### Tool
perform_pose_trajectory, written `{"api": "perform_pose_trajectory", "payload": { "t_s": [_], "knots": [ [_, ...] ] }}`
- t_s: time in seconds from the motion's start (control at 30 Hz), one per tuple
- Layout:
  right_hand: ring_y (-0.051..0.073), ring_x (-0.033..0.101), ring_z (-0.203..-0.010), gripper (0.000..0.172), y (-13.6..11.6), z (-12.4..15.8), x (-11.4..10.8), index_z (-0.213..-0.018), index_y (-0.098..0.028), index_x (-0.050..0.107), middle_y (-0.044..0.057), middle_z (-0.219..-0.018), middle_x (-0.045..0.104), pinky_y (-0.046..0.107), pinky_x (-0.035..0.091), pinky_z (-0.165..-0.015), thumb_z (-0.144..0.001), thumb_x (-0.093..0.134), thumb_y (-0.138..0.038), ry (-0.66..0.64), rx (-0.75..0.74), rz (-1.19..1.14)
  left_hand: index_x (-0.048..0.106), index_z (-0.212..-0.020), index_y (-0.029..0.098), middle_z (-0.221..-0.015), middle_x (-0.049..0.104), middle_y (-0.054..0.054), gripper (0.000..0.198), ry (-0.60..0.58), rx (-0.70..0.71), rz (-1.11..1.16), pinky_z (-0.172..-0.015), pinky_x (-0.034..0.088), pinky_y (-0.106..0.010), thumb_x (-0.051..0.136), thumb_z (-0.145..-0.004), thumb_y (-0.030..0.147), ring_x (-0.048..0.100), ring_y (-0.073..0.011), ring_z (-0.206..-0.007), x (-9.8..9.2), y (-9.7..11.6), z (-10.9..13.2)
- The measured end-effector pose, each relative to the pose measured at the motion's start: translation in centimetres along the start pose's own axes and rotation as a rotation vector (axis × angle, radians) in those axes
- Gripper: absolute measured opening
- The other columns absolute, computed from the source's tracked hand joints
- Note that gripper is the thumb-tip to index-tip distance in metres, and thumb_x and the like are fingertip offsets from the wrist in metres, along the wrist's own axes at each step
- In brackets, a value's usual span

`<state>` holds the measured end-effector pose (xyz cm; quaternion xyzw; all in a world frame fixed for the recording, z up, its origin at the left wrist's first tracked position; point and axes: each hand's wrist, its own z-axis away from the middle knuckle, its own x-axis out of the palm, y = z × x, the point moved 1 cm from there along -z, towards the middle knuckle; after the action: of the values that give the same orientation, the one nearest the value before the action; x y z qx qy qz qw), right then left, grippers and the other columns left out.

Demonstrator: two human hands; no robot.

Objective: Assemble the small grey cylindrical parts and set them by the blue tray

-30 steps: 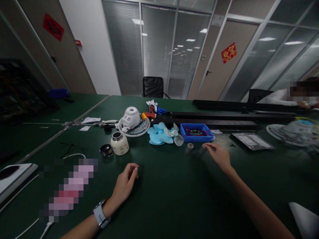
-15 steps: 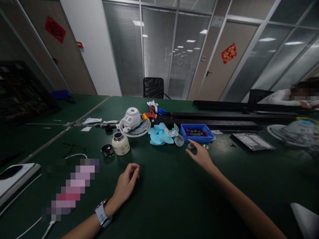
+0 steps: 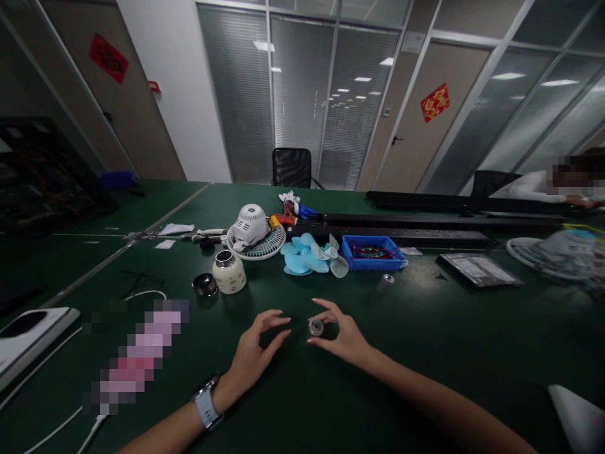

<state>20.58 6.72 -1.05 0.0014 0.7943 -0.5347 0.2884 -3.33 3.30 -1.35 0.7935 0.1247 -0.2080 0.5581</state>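
Note:
My right hand (image 3: 344,333) has its thumb and a finger around a small round metal part (image 3: 316,327), with the index finger raised clear of it. The part looks like a short silvery cylinder with a ringed top; its exact kind is too small to make out. Facing it from the left, my left hand (image 3: 258,350) holds nothing, thumb and fingers apart. A similar metal cylinder (image 3: 386,283) stands on the green table (image 3: 293,403), farther back and to the right. A watch (image 3: 206,403) is on my left wrist.
Behind my hands lie light blue fan blades (image 3: 305,255), a white fan housing (image 3: 250,227) and a blue bin (image 3: 373,253) of wires. A cream jar (image 3: 229,272) stands left beside a black cap (image 3: 205,285). A person (image 3: 534,186) sits at far right.
My right hand has come left and nearer from beside the blue bin, bringing one metal part along. My left hand has shifted slightly right, and its fingers have spread.

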Motion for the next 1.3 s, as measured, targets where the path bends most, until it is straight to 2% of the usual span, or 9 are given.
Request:
{"api": "perform_pose_trajectory", "payload": {
  "t_s": [0.2, 0.3, 0.4, 0.53, 0.7, 0.83, 0.97, 1.2, 1.3],
  "knots": [
    [0.019, 0.068, -0.093, 0.078, -0.1, -1.0, 3.3, -0.135, -0.025, 0.037, 0.002, -0.100, 0.070, 0.037, 0.052, -0.088, -0.069, 0.078, -0.029, 0.008, -0.005, -0.090, 0.049, -0.121, 0.023, -0.109, 0.073, -0.007, 0.035, -0.068, 0.047, 0.083, -0.097, 0.050, -0.042, 0.061, -0.088, 0.031, 0.068, -0.0233, -0.107, 1.6, 1.8, -1.2],
    [0.019, 0.068, -0.089, 0.060, 0.0, -1.1, 3.4, -0.122, -0.024, 0.048, 0.001, -0.097, 0.070, 0.035, 0.052, -0.083, -0.070, 0.077, -0.030, -0.024, 0.009, -0.094, 0.053, -0.113, 0.023, -0.101, 0.075, -0.004, 0.030, -0.051, 0.038, 0.066, -0.092, 0.054, -0.040, 0.064, -0.086, 0.034, 0.071, -0.0229, -0.099, 1.8, 2.3, -1.9],
    [0.018, 0.067, -0.087, 0.038, -0.1, -1.0, 3.3, -0.101, -0.022, 0.057, 0.002, -0.096, 0.069, 0.032, 0.053, -0.078, -0.071, 0.076, -0.033, -0.032, 0.007, -0.091, 0.058, -0.103, 0.022, -0.095, 0.075, -0.005, 0.025, 0.039, 0.061, -0.001, -0.088, 0.055, -0.039, 0.064, -0.085, 0.037, 0.072, -0.0232, -0.093, 1.2, 2.5, -1.9],
    [0.017, 0.066, -0.084, 0.034, -0.2, -0.9, 3.1, -0.096, -0.020, 0.058, 0.001, -0.093, 0.068, 0.029, 0.052, -0.075, -0.068, 0.074, -0.027, -0.009, 0.002, -0.067, 0.056, -0.103, 0.021, -0.096, 0.075, -0.005, 0.026, 0.102, 0.053, -0.019, -0.088, 0.055, -0.039, 0.066, -0.084, 0.036, 0.074, -0.0229, -0.090, -0.4, 1.1, -1.1],
    [0.017, 0.065, -0.079, 0.032, -0.6, -0.7, 2.9, -0.094, -0.020, 0.056, 0.001, -0.091, 0.067, 0.028, 0.052, -0.071, -0.065, 0.071, -0.019, 0.016, 0.037, -0.057, 0.050, -0.114, 0.025, -0.100, 0.076, -0.005, 0.037, -0.101, -0.117, -0.006, -0.096, 0.050, -0.047, 0.067, -0.082, 0.034, 0.070, -0.0264, -0.104, -1.4, -1.8, -0.2],
    [0.017, 0.066, -0.083, 0.033, -0.7, -0.4, 2.6, -0.095, -0.020, 0.056, 0.002, -0.095, 0.068, 0.030, 0.053, -0.074, -0.067, 0.072, -0.023, 0.007, 0.037, -0.050, 0.046, -0.127, 0.027, -0.097, 0.078, -0.005, 0.050, -0.200, -0.145, -0.023, -0.103, 0.043, -0.050, 0.067, -0.081, 0.035, 0.062, -0.0266, -0.117, -1.4, -2.4, -0.2],
    [0.018, 0.066, -0.088, 0.031, 0.6, -0.4, 0.9, -0.098, -0.020, 0.057, 0.003, -0.097, 0.068, 0.032, 0.053, -0.079, -0.071, 0.071, -0.025, 0.079, 0.053, 0.002, 0.045, -0.132, 0.028, -0.103, 0.076, -0.004, 0.056, -0.189, -0.148, -0.024, -0.102, 0.044, -0.048, 0.068, -0.081, 0.037, 0.063, -0.0254, -0.116, -1.6, -2.0, -0.3],
    [0.022, 0.067, -0.089, 0.038, 7.3, -2.3, -6.5, -0.105, -0.017, 0.056, 0.010, -0.098, 0.069, 0.039, 0.053, -0.083, -0.077, 0.066, -0.040, 0.536, 0.123, 0.193, 0.047, -0.130, 0.026, -0.107, 0.074, -0.004, 0.037, -0.141, -0.182, 0.007, -0.091, 0.051, -0.038, 0.046, -0.095, 0.038, 0.068, -0.0215, -0.105, -2.1, -1.2, -0.2],
    [0.023, 0.066, -0.088, 0.043, 9.5, -3.0, -8.8, -0.108, -0.015, 0.055, 0.011, -0.097, 0.068, 0.041, 0.053, -0.083, -0.078, 0.066, -0.044, 0.616, 0.152, 0.250, 0.049, -0.127, 0.026, -0.104, 0.075, -0.004, 0.034, -0.119, -0.210, 0.013, -0.088, 0.051, -0.037, 0.043, -0.096, 0.039, 0.068, -0.0223, -0.102, -2.1, -1.3, -0.1]
  ]
}}
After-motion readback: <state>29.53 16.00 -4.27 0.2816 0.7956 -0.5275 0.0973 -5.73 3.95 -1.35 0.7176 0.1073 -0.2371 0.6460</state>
